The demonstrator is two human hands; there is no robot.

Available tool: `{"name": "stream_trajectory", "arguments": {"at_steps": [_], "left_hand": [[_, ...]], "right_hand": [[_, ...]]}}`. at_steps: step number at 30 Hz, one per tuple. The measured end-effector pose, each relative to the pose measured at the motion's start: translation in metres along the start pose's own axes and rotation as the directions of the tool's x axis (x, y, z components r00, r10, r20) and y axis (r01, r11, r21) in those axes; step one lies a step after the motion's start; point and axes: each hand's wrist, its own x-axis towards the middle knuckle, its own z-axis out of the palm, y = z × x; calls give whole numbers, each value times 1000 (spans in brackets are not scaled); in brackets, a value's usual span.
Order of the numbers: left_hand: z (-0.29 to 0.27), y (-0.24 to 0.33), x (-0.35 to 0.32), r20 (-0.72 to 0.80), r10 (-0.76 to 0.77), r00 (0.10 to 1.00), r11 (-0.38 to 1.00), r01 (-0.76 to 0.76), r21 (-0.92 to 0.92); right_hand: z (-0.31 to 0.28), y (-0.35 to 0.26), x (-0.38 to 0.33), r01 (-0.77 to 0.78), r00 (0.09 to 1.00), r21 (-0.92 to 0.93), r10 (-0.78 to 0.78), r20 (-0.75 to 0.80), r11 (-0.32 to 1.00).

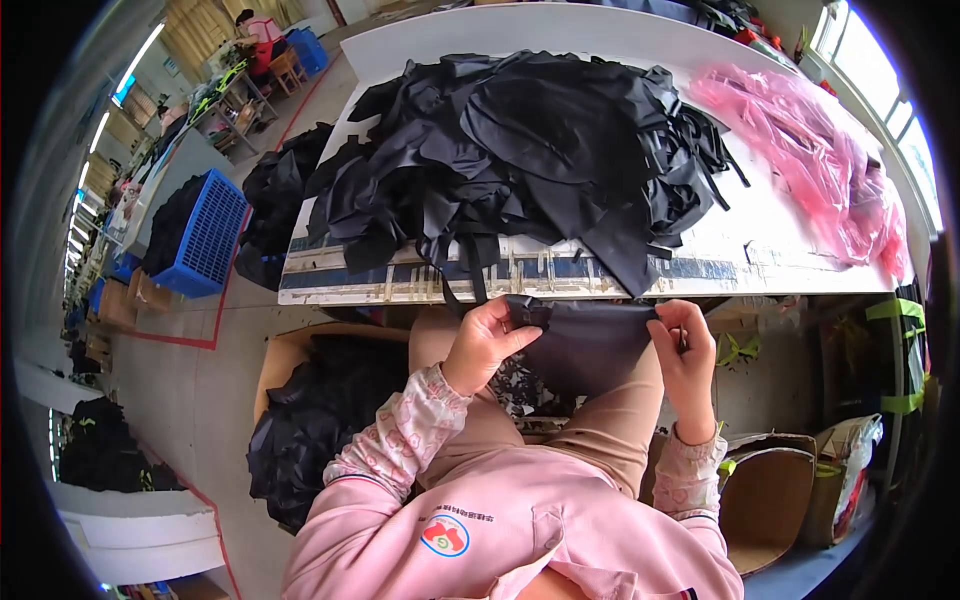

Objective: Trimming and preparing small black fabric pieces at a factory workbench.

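A black fabric piece hangs stretched between my two hands, over my lap and just in front of the table's near edge. My left hand is closed on its left end, where the cloth looks folded over at the thumb. At the upper right corner my right hand pinches the same piece between thumb and fingers. A small dark thing shows within the curled right fingers, too small to make out. Beyond my hands, a big heap of black fabric pieces covers much of the white table, some strips drooping over its edge.
Pink plastic sheeting lies on the table's right side. Left of my legs stands a cardboard box full of black pieces. Another cardboard box is at my right. A blue crate and a person are farther left.
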Motion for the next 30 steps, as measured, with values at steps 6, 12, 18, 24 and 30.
{"name": "stream_trajectory", "arguments": {"at_steps": [6, 12, 18, 24, 30], "left_hand": [[15, -1, -2, -26, 20, 999, 994, -17, 105], [28, -3, -7, 18, 87, 996, 960, -88, 267], [33, 2, -16, -1, 218, 976, 919, -204, 337], [32, 13, -14, 82, 241, 967, 835, -249, 491], [26, 27, -11, 220, 307, 926, 670, -374, 641]], "right_hand": [[30, -25, -10, 275, 943, -207, -305, -132, 939], [70, -32, -11, 316, 948, -167, -302, 104, 934], [66, -10, -13, 250, 963, -181, -225, 149, 951], [60, -13, -9, 280, 947, -129, -252, 197, 951], [48, -16, -7, 262, 937, -123, -222, 270, 957]]}}
